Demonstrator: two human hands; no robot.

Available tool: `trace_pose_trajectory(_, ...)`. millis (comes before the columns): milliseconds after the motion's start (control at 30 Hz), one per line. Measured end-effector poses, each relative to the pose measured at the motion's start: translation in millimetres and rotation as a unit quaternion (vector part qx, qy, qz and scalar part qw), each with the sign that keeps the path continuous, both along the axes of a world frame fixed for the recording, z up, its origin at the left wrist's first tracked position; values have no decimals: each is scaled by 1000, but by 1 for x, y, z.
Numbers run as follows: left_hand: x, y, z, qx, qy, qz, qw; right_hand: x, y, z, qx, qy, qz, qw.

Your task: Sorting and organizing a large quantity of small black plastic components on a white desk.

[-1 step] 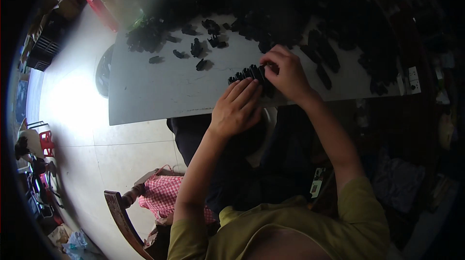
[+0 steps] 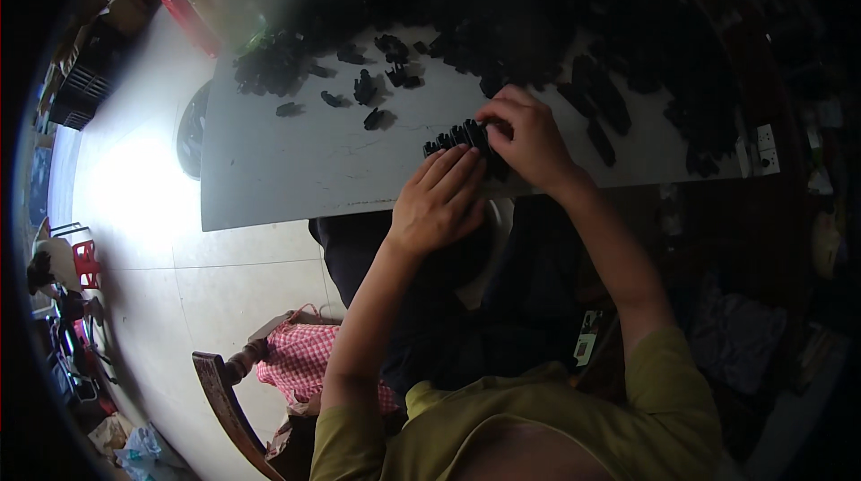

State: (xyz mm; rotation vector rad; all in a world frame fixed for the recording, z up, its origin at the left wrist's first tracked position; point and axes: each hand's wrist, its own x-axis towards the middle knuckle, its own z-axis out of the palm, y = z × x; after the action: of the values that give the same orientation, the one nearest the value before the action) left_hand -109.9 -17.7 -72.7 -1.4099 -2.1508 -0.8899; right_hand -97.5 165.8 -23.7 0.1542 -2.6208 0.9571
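Near the front edge of the pale table (image 2: 269, 172) lies a row of small black ribbed parts (image 2: 455, 136), set side by side; their exact kind is too dark to tell. My left hand (image 2: 437, 199) rests over its near side, fingers together and holding the row down. At the row's right end, my right hand (image 2: 531, 138) is closed in a pinch of thumb and forefinger. Whatever is between those fingertips is hidden. Several loose black pieces (image 2: 364, 87) are scattered beyond the hands to the left.
A dark heap of black pieces (image 2: 272, 69) covers the far left of the tabletop, and more fill its back and right. Long black pieces (image 2: 603, 100) lie right of my right hand. A wooden chair (image 2: 213, 391) with pink checked cloth (image 2: 300, 355) stands at lower left.
My right hand has shifted very slightly left along the end of the row. The left hand and the scattered pieces stay where they were.
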Motion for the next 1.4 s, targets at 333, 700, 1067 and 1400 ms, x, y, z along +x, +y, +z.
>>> trace_pose_trajectory(333, -1, 3, -3, 21, 16, 10, 1000, -6, -17, -6, 119, -8, 33, 992)
trace_pose_trajectory(700, -1, 1, -4, 43, 24, 11, 999, -7, -16, 4, 224, -20, 89, 970)
trace_pose_trajectory(1067, -2, 4, -9, 73, 18, 16, 997, -7, -20, 12, 319, -13, 123, 940)
trace_pose_trajectory(1400, -2, -8, 0, 46, 16, 2, 999, -19, 30, 19, 102, -119, 60, 986)
